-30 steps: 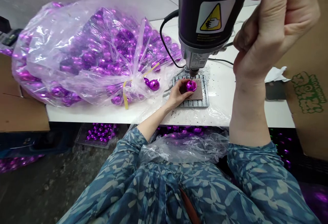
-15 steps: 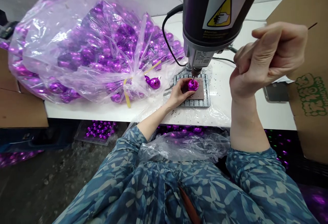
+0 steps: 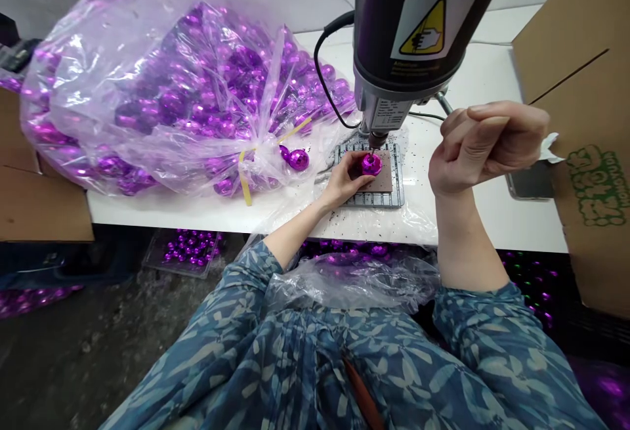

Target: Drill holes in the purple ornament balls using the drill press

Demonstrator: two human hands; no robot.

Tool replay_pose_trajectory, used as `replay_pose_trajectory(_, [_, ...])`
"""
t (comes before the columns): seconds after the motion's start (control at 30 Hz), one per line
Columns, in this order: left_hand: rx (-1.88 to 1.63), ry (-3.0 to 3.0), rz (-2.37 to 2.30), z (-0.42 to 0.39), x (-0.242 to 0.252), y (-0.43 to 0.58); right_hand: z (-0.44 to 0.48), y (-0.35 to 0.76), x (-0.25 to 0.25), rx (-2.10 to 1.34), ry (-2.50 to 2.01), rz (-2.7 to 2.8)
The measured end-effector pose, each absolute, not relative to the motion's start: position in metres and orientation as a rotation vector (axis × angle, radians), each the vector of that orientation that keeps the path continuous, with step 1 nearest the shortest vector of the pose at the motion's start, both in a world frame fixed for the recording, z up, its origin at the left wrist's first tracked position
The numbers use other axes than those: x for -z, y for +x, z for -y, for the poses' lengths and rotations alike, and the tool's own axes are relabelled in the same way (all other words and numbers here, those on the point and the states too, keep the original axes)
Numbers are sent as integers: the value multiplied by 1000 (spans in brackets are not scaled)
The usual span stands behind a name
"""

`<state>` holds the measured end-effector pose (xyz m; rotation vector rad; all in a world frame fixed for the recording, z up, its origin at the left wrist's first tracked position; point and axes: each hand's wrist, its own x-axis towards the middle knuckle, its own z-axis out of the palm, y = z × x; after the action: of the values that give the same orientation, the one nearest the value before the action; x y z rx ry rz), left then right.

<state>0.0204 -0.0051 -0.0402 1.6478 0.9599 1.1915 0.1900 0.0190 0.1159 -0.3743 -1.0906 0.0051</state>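
Between the thumb and fingers of my left hand (image 3: 346, 179) is a shiny purple faceted ball (image 3: 371, 165). It rests on a brown square board (image 3: 385, 184) laid over the slotted metal base (image 3: 398, 199) of a drill press (image 3: 408, 36). The drill bit (image 3: 372, 150) comes down right at the top of the ball; whether it has entered cannot be made out. My right hand (image 3: 487, 144) is closed in a fist around the end of the drill press lever (image 3: 443, 103), whose grip is hidden by the fingers.
A big clear bag of purple balls (image 3: 187, 95), tied with yellow strips, fills the table's left. Two loose balls (image 3: 298, 159) lie beside its knot. Cardboard boxes (image 3: 585, 128) flank the table, with a phone (image 3: 530, 184) at right. Below sits a bin of small purple balls (image 3: 191, 247).
My right hand has moved down and a little left with the lever. My left hand and the ball have stayed in place under the bit.
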Motion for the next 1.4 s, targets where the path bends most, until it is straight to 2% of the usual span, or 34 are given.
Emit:
replay_pose_trajectory(0.27, [-1197,1623,-999,6,41,23,-18,198,-96,26,-316,1174])
replay_pose_trajectory(0.37, [-1203,1606,-1003,7,40,24,-13,191,-119,-23,-321,1130])
replay_pose_trajectory(0.57, [-1279,1560,-1038,8,37,28,-26,177,-194,-238,-433,1027])
replay_pose_trajectory(0.73, [-1345,1897,-1058,46,16,18,-31,180,-209,-346,-473,1045])
replay_pose_trajectory(0.8, [-1177,2088,-855,78,4,8,-32,182,-207,-380,-456,1059])
replay_pose_trajectory(0.87, [-862,2218,-657,113,-5,-2,-34,182,-204,-390,-444,1067])
replay_pose_trajectory(0.97, [-538,2266,-602,148,-11,-18,-38,181,-204,-390,-496,1034])
replay_pose_trajectory(1.07, [-718,2182,-808,136,-9,-37,-36,181,-208,-434,-580,999])
replay_pose_trajectory(1.2, [-1048,2076,-1571,67,-8,-66,-31,181,-210,-499,-517,998])
replay_pose_trajectory(1.3, [-887,1968,-2092,24,-10,-80,-34,181,-207,-475,-462,979])
replay_pose_trajectory(1.4, [-865,2021,-2043,12,-10,-83,-38,181,-203,-428,-462,1007])
